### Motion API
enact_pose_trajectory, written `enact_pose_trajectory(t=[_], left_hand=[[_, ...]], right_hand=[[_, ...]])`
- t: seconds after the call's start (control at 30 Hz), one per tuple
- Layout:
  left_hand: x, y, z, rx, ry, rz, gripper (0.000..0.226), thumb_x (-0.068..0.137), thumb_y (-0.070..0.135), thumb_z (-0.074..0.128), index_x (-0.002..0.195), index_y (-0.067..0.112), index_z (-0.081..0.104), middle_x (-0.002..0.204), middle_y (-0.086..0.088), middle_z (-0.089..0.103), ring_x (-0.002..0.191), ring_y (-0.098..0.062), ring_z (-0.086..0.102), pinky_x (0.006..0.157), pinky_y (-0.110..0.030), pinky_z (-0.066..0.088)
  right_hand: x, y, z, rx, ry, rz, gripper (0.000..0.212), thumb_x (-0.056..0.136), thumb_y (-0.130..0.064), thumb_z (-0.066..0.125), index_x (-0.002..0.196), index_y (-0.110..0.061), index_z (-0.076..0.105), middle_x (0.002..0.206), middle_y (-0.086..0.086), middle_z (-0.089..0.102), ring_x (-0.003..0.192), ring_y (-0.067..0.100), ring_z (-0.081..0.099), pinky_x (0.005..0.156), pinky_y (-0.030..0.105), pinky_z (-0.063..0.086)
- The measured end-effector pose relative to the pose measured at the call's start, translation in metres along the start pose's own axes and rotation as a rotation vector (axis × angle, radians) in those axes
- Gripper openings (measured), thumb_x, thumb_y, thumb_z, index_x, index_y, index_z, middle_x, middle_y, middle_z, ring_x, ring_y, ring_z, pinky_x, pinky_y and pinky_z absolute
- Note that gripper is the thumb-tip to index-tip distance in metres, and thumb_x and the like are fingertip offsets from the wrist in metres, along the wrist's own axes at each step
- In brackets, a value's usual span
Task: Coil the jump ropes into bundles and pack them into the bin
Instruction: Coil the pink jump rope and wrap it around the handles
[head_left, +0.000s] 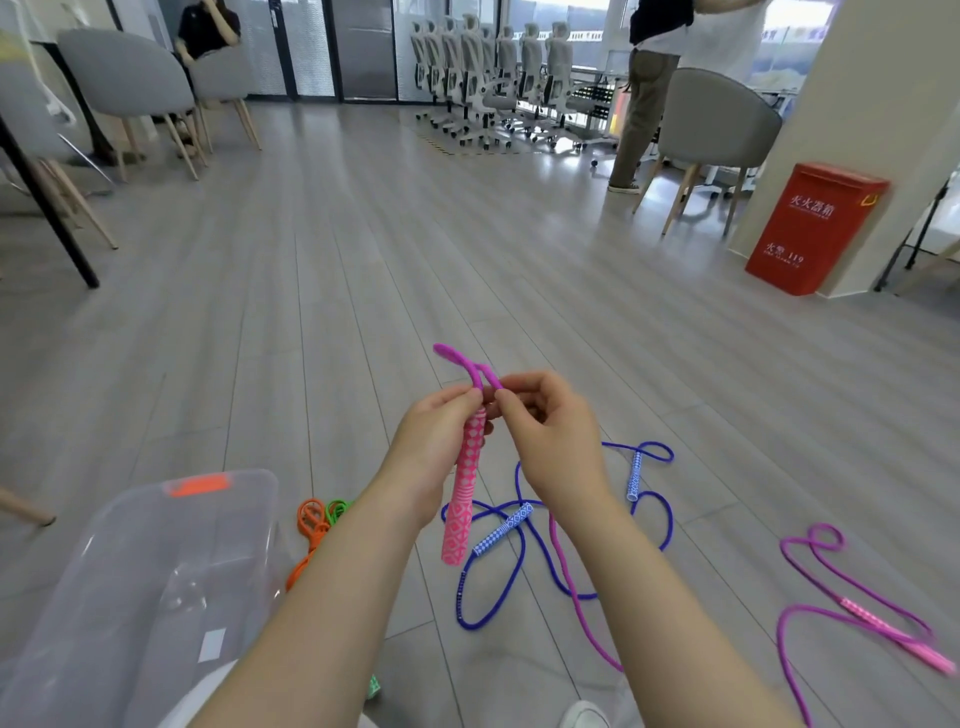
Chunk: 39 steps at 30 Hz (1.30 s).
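My left hand (434, 441) grips the top of a pink patterned jump-rope handle (464, 499) that hangs down from it. My right hand (550, 431) pinches the magenta rope (467, 364) where it loops above the handle. That rope trails down to the floor on the right (810, 618), where its other pink handle (893, 636) lies. A blue rope (519, 545) with blue-and-white handles lies loose on the floor below my hands. Orange (311, 525) and green (337, 509) ropes lie beside the clear plastic bin (156, 571) at lower left.
Grey wood floor all around. A red fire-extinguisher box (815, 228) stands against a pillar at right. Grey chairs (717, 135) and a black table leg (47, 208) stand farther off. One person stands at the back right, another sits at the back left.
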<state>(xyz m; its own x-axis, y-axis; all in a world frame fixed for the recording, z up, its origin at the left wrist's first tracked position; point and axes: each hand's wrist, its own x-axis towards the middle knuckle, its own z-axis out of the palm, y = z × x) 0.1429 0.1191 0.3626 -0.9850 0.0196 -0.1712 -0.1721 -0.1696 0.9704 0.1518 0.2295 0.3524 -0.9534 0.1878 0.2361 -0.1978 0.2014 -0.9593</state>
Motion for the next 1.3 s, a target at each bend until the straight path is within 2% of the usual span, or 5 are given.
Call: enact_pose_trajectory(t=[0.23, 0.6, 0.73, 0.9, 1.3], left_hand=[[0.003, -0.001, -0.009, -0.053, -0.034, 0.009, 0.023, 0.099, 0.025, 0.052, 0.100, 0.015, 0.073, 0.080, 0.003, 0.072, 0.086, -0.013, 0.067, 0.091, -0.039, 0.052], [0.002, -0.001, -0.010, -0.210, -0.120, -0.027, 0.023, 0.097, 0.026, 0.056, 0.108, 0.014, 0.072, 0.109, -0.015, 0.070, 0.112, -0.033, 0.063, 0.091, -0.043, 0.054], [0.005, 0.004, -0.011, -0.341, -0.048, 0.031, 0.020, 0.097, 0.024, 0.056, 0.100, 0.014, 0.072, 0.091, 0.000, 0.068, 0.086, -0.017, 0.058, 0.084, -0.039, 0.053], [0.010, 0.006, -0.017, -0.434, -0.014, 0.040, 0.026, 0.097, 0.025, 0.055, 0.113, 0.011, 0.070, 0.097, 0.002, 0.070, 0.084, -0.013, 0.056, 0.066, -0.033, 0.057], [0.011, 0.001, -0.018, -0.350, 0.064, 0.051, 0.023, 0.099, 0.025, 0.052, 0.104, 0.014, 0.071, 0.100, 0.002, 0.073, 0.096, -0.015, 0.058, 0.086, -0.040, 0.053]], right_hand=[[-0.004, -0.004, 0.002, 0.004, -0.034, -0.042, 0.013, 0.090, -0.010, 0.064, 0.091, -0.021, 0.070, 0.083, -0.004, 0.073, 0.082, 0.014, 0.070, 0.077, 0.029, 0.057], [-0.004, -0.006, -0.004, -0.096, -0.087, -0.072, 0.010, 0.089, -0.019, 0.068, 0.095, -0.026, 0.070, 0.085, -0.011, 0.067, 0.074, 0.001, 0.057, 0.065, 0.013, 0.045], [-0.002, 0.003, -0.003, -0.335, 0.013, -0.120, 0.023, 0.086, -0.038, 0.068, 0.104, -0.030, 0.055, 0.099, -0.015, 0.057, 0.096, 0.001, 0.051, 0.082, 0.019, 0.044], [-0.004, 0.008, 0.006, -0.706, 0.063, -0.295, 0.028, 0.081, -0.057, 0.067, 0.092, -0.031, 0.071, 0.115, -0.008, 0.052, 0.115, 0.011, 0.037, 0.095, 0.030, 0.035], [-0.007, -0.001, -0.002, -0.897, -0.159, -0.196, 0.019, 0.079, -0.044, 0.068, 0.089, -0.027, 0.071, 0.137, -0.008, 0.048, 0.130, 0.014, 0.029, 0.103, 0.031, 0.024]])
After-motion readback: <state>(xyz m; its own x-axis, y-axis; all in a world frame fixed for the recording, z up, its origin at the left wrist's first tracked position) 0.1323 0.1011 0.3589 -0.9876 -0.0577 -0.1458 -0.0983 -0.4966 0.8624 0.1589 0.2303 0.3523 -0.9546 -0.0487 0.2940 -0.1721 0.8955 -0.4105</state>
